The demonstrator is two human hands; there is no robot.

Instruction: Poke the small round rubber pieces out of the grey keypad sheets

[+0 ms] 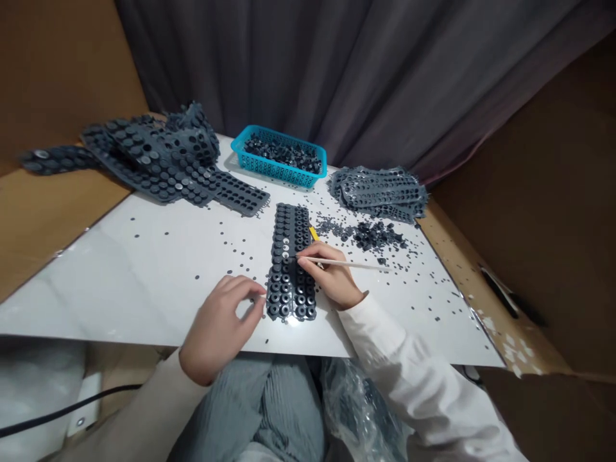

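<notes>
One dark-grey, cup-studded sheet is lying on the white table; right fingers are pinching a thin pale stick over it, light pressure probably helping; left fingers are curling beside it, grip unclear.

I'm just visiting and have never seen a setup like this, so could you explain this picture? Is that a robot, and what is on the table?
No robot here: these are a person's two bare hands. The one picture comes from a camera worn on the head, looking forward and down.

The right hand holds a thin pale stick over a dark sheet with rows of round, ring-like parts. The left hand is at the sheet's left edge; whether it grips anything is unclear.

On the white tabletop, a turquoise basket holds small dark pieces. To its left is a jumbled pile of similar sheets; to its right, a stack of perforated sheets. Nearer lie a heap of black bits and scattered little discs.
</notes>
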